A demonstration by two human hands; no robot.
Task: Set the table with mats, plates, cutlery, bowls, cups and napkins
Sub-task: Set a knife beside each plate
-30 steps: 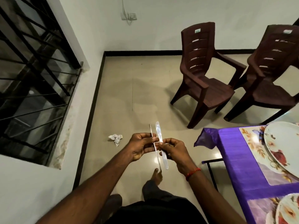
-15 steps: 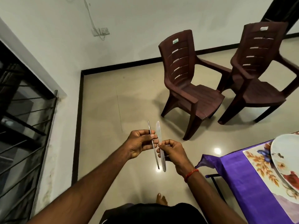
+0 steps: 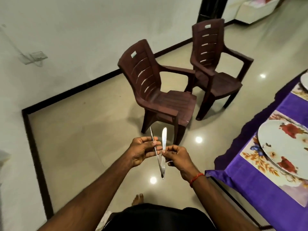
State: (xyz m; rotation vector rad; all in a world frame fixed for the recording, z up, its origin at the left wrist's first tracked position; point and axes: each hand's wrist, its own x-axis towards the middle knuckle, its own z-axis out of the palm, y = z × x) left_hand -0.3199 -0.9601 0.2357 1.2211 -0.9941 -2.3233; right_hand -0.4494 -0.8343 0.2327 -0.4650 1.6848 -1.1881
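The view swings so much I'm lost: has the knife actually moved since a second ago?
Yes. The knife has gone right, towards the table: its tip was left of the front leg of the nearer chair, now it sits between its front legs.

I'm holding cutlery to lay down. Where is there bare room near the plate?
Free: the mat strip between the plate and the cloth edge; the cloth band before the far mat. Crowded: the plate covers most of the mat.
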